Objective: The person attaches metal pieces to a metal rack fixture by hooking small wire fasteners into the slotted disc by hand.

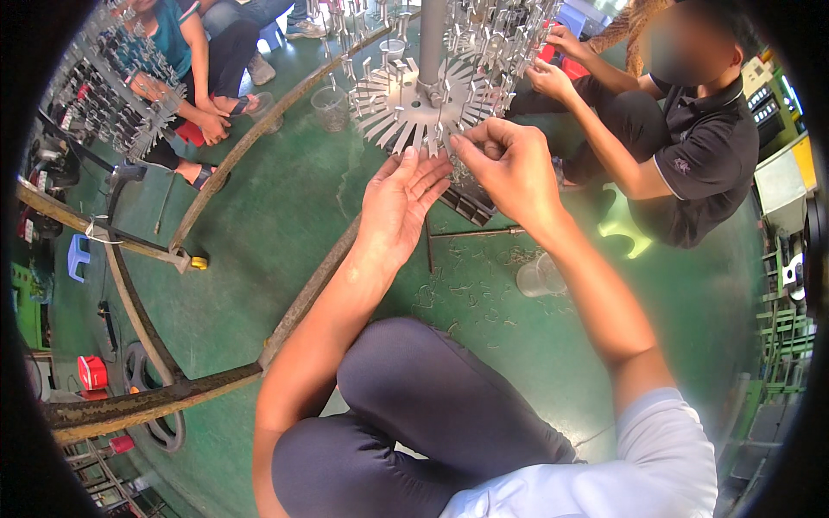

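Observation:
A round metal rack plate (400, 102) with many flat prongs around its rim sits on a grey upright post (431, 39). Small metal pieces hang from some prongs. Below the near rim, my left hand (399, 197) is turned palm up with its fingers stretched out; its thumb tip is close to the prongs. My right hand (515, 166) comes in from the right, thumb and index finger pinched together at the rim. Whatever is between those fingertips is too small to make out. More small metal parts (509, 39) hang in rows above the plate on the right.
A person in a black shirt (704, 164) crouches at the right, hands at the same rack. Another person (203, 78) sits far left beside a second hung rack (112, 86). Rusty curved bars (229, 177) cross the left. A clear plastic cup (541, 276) lies near scattered bits.

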{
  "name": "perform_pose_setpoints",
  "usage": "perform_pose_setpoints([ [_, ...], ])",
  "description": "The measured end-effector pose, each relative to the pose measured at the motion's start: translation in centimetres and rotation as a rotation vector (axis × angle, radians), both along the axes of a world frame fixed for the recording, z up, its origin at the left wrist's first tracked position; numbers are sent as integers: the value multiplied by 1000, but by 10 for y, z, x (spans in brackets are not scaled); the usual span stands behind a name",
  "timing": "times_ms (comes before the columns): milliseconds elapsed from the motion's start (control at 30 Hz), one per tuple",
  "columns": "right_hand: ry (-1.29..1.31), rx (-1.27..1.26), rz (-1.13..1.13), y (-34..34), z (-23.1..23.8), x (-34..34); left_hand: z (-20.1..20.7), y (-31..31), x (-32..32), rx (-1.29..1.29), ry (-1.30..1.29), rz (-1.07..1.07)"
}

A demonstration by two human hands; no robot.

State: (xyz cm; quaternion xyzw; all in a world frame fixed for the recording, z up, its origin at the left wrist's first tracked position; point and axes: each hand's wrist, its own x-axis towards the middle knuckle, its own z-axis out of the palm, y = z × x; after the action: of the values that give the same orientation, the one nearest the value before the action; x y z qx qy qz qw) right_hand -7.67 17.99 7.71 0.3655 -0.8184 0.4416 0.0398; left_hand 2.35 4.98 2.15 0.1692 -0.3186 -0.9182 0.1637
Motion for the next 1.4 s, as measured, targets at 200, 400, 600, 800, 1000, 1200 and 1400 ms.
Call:
perform_pose_setpoints([
  [200,-5,16,4,3,-1,-5,1,1,0,-9,12,-18],
  [400,-25,17,24,0,2,-7,-2,1,-1,-36,-2,-8],
  [600,38,47,44,8,5,-12,-4,1,-5,-85,16,-27],
  [800,137,-39,135,6,0,-6,-6,-13,2,-110,-9,-14],
  [1000,33,-116,23,15,-2,29,19,-17,38,-291,-267,-218],
  [1200,95,-406,-23,31,-5,85,69,-13,93,-1169,-286,-164],
  [1400,-197,-446,178,43,-12,107,99,5,98,-1614,-292,-150],
])
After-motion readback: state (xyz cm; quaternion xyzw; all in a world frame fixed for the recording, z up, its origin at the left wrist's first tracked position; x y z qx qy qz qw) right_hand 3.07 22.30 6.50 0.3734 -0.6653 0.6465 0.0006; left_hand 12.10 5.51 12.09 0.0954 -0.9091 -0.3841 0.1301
